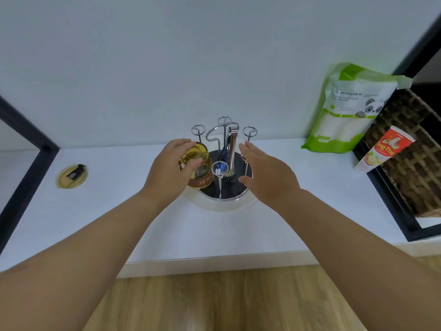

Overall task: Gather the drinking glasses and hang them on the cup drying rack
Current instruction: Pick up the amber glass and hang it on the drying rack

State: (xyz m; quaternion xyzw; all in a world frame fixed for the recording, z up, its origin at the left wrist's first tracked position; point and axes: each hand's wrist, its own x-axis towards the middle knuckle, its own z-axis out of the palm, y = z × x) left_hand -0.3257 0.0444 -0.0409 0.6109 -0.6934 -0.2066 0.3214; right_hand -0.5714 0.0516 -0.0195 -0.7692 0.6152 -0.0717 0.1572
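A metal cup drying rack [224,139] with ring-topped prongs stands on a round white base [214,206] at the middle of the white counter. An amber drinking glass [201,170] is upside down at the rack's left side, and my left hand [167,170] grips it around its bottom. My right hand [267,175] hovers with spread fingers over the rack's right side and holds nothing. Metal utensils [230,158] stand in the rack's centre.
An amber lid with a black tab [71,176] lies on the counter at the left. A green and white pouch [350,108] leans on the wall at the right, beside a wicker basket [410,158] and a red tube [384,149].
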